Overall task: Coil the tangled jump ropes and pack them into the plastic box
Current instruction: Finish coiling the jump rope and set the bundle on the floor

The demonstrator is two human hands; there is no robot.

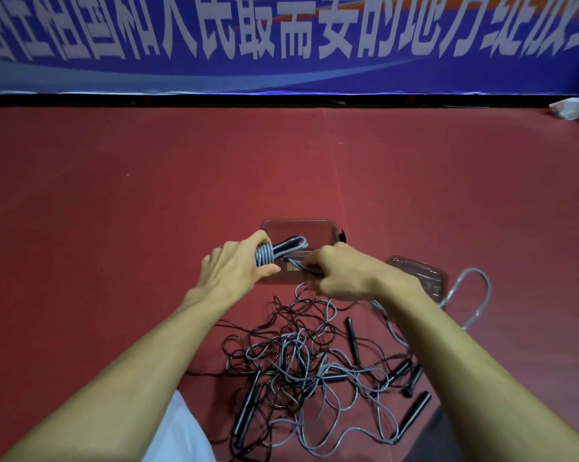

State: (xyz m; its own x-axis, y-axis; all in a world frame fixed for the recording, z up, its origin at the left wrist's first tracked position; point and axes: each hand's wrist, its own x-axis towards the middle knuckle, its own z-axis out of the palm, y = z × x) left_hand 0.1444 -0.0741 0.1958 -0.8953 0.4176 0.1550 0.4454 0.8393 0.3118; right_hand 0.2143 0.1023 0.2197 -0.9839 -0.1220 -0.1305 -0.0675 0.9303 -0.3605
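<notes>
My left hand (236,266) grips a grey jump rope bundle (267,254), its cord wound in tight turns around black handles. Close beside it, my right hand (338,270) pinches the grey cord's free end. Both hands hover over the near edge of a clear plastic box (298,225) standing on the red floor. Below my hands lies a tangled pile of grey and dark jump ropes (301,361) with several black handles (414,408) scattered in it. One grey loop (481,288) curves out to the right.
The box's clear lid (424,275) lies on the floor right of the box, behind my right forearm. A blue banner with white characters (281,45) runs along the far wall. A crumpled white bag (571,108) sits at the far right.
</notes>
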